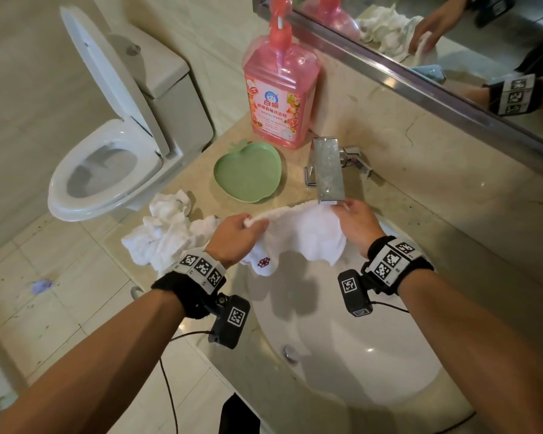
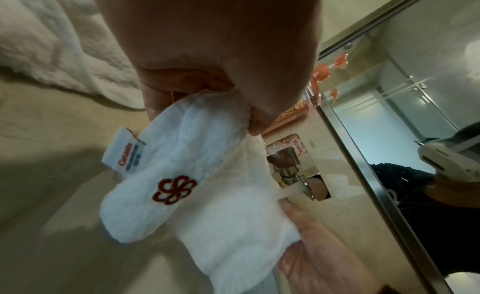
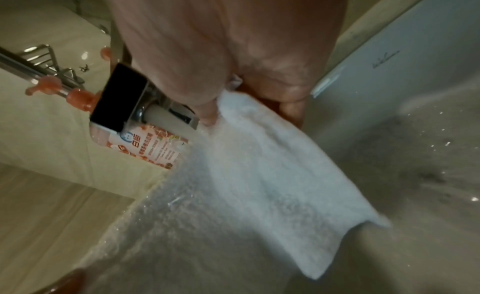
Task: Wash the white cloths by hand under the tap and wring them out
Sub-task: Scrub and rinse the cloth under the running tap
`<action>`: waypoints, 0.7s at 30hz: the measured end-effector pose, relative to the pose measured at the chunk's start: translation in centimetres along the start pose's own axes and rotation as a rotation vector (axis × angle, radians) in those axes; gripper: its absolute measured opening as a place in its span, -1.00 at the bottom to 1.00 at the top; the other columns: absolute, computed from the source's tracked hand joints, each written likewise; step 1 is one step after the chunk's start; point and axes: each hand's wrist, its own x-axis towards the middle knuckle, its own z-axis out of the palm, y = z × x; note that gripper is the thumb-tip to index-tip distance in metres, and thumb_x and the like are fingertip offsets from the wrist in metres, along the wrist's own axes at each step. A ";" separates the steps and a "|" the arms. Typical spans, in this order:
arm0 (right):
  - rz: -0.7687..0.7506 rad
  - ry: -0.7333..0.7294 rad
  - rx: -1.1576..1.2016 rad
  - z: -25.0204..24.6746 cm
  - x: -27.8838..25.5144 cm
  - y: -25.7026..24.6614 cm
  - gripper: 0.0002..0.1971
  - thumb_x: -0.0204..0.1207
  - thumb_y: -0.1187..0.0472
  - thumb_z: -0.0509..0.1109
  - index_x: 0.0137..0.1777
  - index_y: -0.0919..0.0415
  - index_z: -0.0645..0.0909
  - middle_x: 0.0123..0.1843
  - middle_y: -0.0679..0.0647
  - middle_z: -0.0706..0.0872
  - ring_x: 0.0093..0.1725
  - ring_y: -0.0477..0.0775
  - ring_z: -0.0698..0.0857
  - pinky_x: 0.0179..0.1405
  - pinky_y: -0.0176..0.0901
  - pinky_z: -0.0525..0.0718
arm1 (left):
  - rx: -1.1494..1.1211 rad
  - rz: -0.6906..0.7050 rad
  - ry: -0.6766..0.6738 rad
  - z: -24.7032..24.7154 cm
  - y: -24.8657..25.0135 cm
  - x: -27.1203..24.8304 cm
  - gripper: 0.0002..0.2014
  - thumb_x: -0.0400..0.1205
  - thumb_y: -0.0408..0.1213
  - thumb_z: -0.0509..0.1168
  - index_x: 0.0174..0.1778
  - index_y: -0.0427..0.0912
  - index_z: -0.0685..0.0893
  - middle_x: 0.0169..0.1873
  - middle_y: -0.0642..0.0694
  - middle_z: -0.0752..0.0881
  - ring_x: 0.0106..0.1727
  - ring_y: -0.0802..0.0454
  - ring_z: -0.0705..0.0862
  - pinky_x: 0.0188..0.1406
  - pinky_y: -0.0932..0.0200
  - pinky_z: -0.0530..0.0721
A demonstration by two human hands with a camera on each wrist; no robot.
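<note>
A white cloth (image 1: 304,233) with a red flower mark hangs spread over the basin, just under the steel tap (image 1: 328,170). My left hand (image 1: 242,233) pinches its left top corner; my right hand (image 1: 355,220) pinches the right top corner right below the spout. In the left wrist view the white cloth (image 2: 207,195) shows its flower mark and a label, with water running from the tap (image 2: 293,175) behind it. The right wrist view shows the cloth (image 3: 272,171) hanging wet from my fingers (image 3: 205,101). More crumpled white cloths (image 1: 166,230) lie on the counter to the left.
A green apple-shaped dish (image 1: 248,173) and a pink detergent pump bottle (image 1: 279,89) stand on the counter behind the white sink (image 1: 358,355). A toilet (image 1: 107,145) with its lid up is at the left. A mirror (image 1: 452,36) runs along the wall at the right.
</note>
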 end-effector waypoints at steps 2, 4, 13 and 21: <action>0.000 0.010 0.009 -0.8 -0.3 0.5 -0.81 0.69 0.04 0.36 0.05 0.10 0.74 0.06 0.14 0.82 0.04 0.11 0.74 0.13 0.00 0.67 | -0.033 -0.021 0.029 0.3 -0.2 0.3 -0.65 0.58 0.14 0.26 -0.15 -0.08 0.70 -0.18 -0.10 0.78 -0.08 -0.09 0.77 -0.40 0.17 0.69; -0.014 0.015 0.025 -1.6 -0.6 1.0 -0.71 0.68 0.00 0.36 0.07 0.23 0.73 -0.05 0.13 0.83 -0.11 0.06 0.72 -0.05 -0.07 0.66 | -0.067 -0.031 0.051 0.7 -0.2 0.7 -0.64 0.56 0.18 0.25 -0.16 -0.07 0.68 -0.18 -0.10 0.78 -0.08 -0.12 0.76 -0.36 0.12 0.71; -0.015 0.072 0.002 -4.3 -1.0 1.9 -0.70 0.63 -0.05 0.32 -0.08 0.18 0.69 0.02 0.32 0.80 -0.01 0.24 0.77 0.13 0.18 0.72 | -0.042 -0.129 -0.024 3.3 1.2 2.3 -0.52 0.54 0.25 0.21 0.11 -0.08 0.65 0.06 -0.11 0.74 0.08 -0.15 0.71 0.18 -0.19 0.70; -0.040 0.180 0.021 -6.8 -1.4 2.2 -0.74 0.60 -0.07 0.33 -0.27 -0.05 0.70 -0.29 -0.13 0.81 -0.10 0.06 0.80 -0.13 -0.06 0.76 | -0.075 -0.129 -0.090 5.6 3.3 2.6 -0.47 0.51 0.25 0.23 0.10 -0.13 0.71 0.04 -0.16 0.79 0.07 -0.17 0.76 0.17 -0.19 0.72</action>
